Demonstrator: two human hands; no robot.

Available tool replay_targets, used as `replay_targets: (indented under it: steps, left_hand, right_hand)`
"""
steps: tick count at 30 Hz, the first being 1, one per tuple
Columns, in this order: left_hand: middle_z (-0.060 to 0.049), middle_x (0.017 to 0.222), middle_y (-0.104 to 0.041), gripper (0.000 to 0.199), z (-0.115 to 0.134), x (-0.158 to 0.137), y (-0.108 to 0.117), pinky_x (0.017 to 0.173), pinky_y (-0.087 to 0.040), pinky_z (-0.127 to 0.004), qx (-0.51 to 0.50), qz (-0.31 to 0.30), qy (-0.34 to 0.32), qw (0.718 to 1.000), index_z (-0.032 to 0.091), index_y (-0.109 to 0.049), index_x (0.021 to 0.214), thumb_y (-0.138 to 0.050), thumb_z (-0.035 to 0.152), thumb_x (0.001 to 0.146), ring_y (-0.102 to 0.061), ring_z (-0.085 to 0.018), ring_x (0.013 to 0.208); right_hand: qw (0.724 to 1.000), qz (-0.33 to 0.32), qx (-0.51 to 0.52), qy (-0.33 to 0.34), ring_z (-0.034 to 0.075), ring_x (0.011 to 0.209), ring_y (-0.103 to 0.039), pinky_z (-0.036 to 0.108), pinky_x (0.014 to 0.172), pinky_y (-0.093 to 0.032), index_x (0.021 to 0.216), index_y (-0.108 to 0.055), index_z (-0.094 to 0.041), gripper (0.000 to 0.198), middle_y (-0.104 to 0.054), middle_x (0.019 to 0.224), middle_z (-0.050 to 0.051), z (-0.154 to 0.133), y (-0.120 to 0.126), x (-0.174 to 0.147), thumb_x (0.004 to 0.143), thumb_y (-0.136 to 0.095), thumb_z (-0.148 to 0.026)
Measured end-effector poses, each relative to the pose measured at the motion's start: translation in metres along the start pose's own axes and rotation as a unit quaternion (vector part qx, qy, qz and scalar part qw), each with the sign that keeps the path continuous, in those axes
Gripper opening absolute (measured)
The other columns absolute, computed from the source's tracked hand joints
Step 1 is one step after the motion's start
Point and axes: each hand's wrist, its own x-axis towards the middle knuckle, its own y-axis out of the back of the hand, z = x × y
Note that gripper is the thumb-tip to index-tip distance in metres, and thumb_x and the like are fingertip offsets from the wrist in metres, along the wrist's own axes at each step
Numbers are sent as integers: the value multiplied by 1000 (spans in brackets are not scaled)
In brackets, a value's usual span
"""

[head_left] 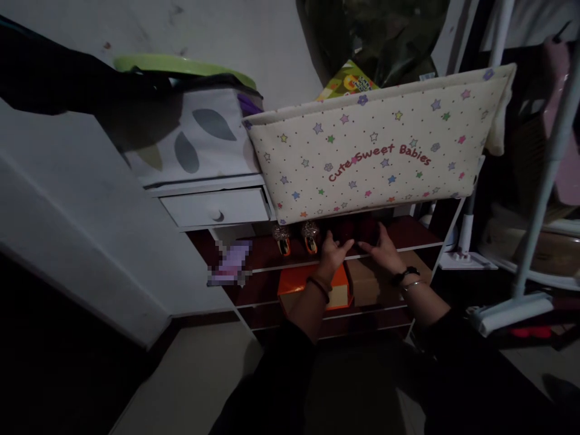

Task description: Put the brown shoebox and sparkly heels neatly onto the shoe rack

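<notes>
Head view: both hands are in on the upper shelf [408,248] of the shoe rack, under the star-print cushion [380,151]. Left hand [333,251] and right hand [383,248] meet at a pair of dark red shoes [357,232], fingers loosely curled on them; the grip itself is too dim to call. Beaded shoes [296,237] sit just left, an orange box [312,287] below.

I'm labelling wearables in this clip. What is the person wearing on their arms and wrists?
Both arms have dark sleeves pushed up the forearms. The left wrist carries a thin dark band; the right wrist has a black watch-like band and a thin pale bangle beside it.
</notes>
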Motion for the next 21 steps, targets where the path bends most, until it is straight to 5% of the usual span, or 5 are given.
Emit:
replay_targets:
  steps: [6, 9, 12, 16, 21]
  left_hand:
    - [-18, 162, -52, 82, 6, -78, 22, 120, -46, -44, -7, -21, -48, 999, 22, -61, 142, -96, 24, 68, -54, -33, 148]
    - [-10, 144, -67, 65, -7, -137, 45, 111, -52, -37, -15, -3, -31, 999, 28, -70, 132, -95, 31, 72, -65, -25, 131]
    - [-4, 113, -72, 50, -24, -181, 63, 90, -56, -28, -105, 17, 37, 994, 31, -76, 123, -93, 35, 76, -70, -16, 99]
    - [4, 80, -56, 53, -19, -197, 64, 62, -46, -22, -233, -26, 95, 967, 38, -77, 122, -94, 28, 72, -51, -9, 65]
    - [7, 72, -46, 96, 46, -207, 56, 63, -44, -22, -247, -105, 62, 961, 51, -57, 150, -95, 19, 67, -44, -10, 62]
  right_hand:
    - [987, 103, 118, -22, 30, 127, -68, 54, 111, -56, 148, -54, -36, 68, -66, 141, 10, -27, -3, -84, 87, -81, -51]
    - [962, 105, 233, -94, 27, 120, -70, 49, 106, -60, 133, -65, -41, 46, -71, 132, 4, -33, -15, -149, 91, -82, -47]
    - [901, 108, 365, -211, 23, 93, -71, 40, 81, -66, 123, -73, -39, 45, -74, 108, 2, -31, -33, -197, 82, -91, -41]
    - [830, 55, 483, -275, 12, 55, -42, 23, 48, -46, 108, -79, -31, 42, -52, 69, -5, -45, -49, -203, 70, -96, -31]
    - [819, -69, 539, -183, 10, 54, -15, 18, 46, -25, 133, -72, -40, 64, -32, 65, -10, -119, -34, -181, 75, -91, -20]
